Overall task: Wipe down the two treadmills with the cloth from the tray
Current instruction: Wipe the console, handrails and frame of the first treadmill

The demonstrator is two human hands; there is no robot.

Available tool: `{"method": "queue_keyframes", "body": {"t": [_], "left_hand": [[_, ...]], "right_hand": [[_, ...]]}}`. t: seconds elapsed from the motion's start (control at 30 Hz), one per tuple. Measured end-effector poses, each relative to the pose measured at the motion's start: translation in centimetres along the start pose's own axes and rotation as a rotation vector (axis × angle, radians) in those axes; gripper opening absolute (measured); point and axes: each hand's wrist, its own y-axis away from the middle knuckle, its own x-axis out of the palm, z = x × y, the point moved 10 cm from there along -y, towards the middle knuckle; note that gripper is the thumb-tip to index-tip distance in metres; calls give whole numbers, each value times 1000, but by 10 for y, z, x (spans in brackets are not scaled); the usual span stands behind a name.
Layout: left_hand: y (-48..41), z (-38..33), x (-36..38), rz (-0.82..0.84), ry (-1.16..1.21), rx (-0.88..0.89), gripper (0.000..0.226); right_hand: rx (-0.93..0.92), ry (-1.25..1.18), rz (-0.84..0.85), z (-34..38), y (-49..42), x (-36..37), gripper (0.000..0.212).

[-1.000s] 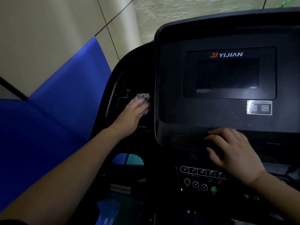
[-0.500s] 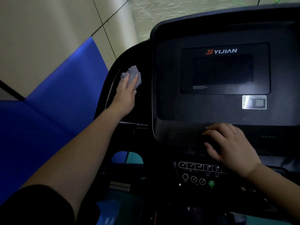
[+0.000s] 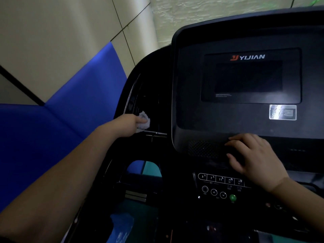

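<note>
The left hand [image 3: 128,124], at centre left of the frame, grips the small pale-grey crumpled cloth [image 3: 144,121] with the thumb lying across it and holds it against the black plastic side panel [image 3: 149,95] of the black treadmill console [image 3: 219,125], just left of the raised display housing and just above a thin horizontal metal bar [image 3: 155,133]. The right hand [image 3: 254,155], at lower right, holds nothing: its loosely spread, slightly bent fingers rest on the lower edge of the display housing, beside the perforated speaker grille [image 3: 201,149]. Above this hand sits the dark rectangular display screen [image 3: 249,76] under the lettering YIJIAN, with a silver reflective rectangular sticker [image 3: 282,112] at its lower right. Below the hand lies the black key panel [image 3: 220,185], including a round green button [image 3: 232,197]. A blue padded wall mat [image 3: 61,123] fills the left of the frame, with beige wall panels [image 3: 52,32] at upper left
</note>
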Motion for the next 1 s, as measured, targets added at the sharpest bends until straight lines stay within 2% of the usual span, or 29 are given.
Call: {"method": "queue_keyframes", "body": {"t": [0.07, 0.17, 0.27, 0.37, 0.5, 0.67, 0.87, 1.0], "left_hand": [[0, 3, -12, -42, 116, -16, 37], [-1, 4, -23, -221, 193, 63, 41], [2, -5, 2, -164, 59, 169, 39], [10, -7, 8, -132, -10, 198, 37], [18, -9, 17, 2, -79, 215, 37], [12, -18, 18, 18, -67, 164, 33], [24, -37, 24, 53, 50, 251, 35], [14, -14, 15, 64, -73, 163, 36]], "right_hand": [[2, 1, 6, -1, 0, 1, 35], [-3, 0, -2, 0, 1, 1, 35], [1, -7, -7, 0, 0, -1, 34], [0, -5, -9, 1, 0, -1, 34], [-7, -4, -14, 1, 0, -1, 35], [-3, 0, -22, 1, 0, -2, 35], [-4, 3, -17, 2, 0, -2, 35], [-5, 4, -20, 2, 0, -3, 35]]}}
